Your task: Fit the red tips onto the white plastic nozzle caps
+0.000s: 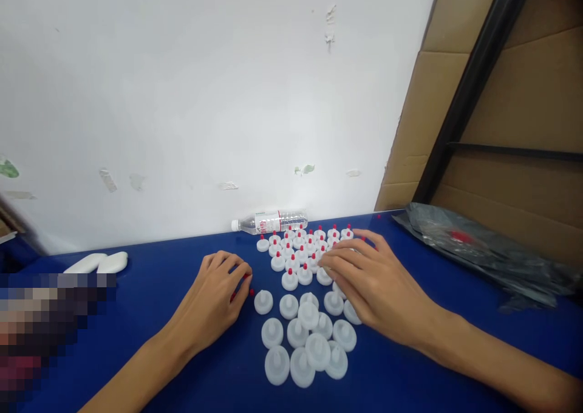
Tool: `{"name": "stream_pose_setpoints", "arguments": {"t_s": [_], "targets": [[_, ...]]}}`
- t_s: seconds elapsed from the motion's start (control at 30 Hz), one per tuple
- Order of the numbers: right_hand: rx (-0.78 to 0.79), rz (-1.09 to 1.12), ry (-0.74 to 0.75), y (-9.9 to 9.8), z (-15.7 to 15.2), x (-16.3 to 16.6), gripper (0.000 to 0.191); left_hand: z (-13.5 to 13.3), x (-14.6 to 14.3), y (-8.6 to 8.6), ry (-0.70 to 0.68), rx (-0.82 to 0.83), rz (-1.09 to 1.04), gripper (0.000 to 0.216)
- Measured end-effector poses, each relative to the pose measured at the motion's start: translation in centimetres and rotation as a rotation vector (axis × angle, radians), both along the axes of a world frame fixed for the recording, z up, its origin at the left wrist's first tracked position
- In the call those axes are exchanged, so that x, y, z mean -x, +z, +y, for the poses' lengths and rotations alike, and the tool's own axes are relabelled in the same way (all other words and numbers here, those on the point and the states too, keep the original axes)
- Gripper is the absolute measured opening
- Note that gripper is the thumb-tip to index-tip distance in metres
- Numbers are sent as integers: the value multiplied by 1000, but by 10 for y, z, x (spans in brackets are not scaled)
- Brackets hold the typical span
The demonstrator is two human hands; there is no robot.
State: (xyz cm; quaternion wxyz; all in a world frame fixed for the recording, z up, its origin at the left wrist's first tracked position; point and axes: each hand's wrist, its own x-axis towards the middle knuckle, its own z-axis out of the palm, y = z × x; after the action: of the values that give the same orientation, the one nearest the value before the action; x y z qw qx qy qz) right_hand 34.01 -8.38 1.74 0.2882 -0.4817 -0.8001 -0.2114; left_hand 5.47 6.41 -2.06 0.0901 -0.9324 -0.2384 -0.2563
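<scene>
My left hand (223, 288) rests on the blue table with its fingers curled round small red tips (233, 296); another red tip (252, 292) shows beside the thumb. My right hand (364, 276) reaches over the right side of the white nozzle caps, fingers bent down and together with the thumb at a white cap (324, 277); the fingers hide its top. Toward the wall stand several white nozzle caps with red tips (289, 279), in a tight group. Closer to me lie several translucent white nozzle caps without red tips (277, 365), a few resting on others.
A clear plastic bottle (268, 221) lies against the white wall (204, 97). Grey plastic bags (473, 249) lie at the right, below cardboard (410, 121) and a dark metal frame (464, 85). White rounded objects (113, 262) sit at the left, near a blurred-out patch.
</scene>
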Motion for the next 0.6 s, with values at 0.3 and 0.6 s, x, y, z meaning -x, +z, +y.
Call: {"name": "stream_pose_setpoints", "arguments": {"t_s": [0.3,0.6], "targets": [[110,-144,-129,-9,2,-2,21,3,0,-5,11,40,26,25],[154,-130,-160,-10,3,-3,29,5,1,-8,14,69,52,25]]}}
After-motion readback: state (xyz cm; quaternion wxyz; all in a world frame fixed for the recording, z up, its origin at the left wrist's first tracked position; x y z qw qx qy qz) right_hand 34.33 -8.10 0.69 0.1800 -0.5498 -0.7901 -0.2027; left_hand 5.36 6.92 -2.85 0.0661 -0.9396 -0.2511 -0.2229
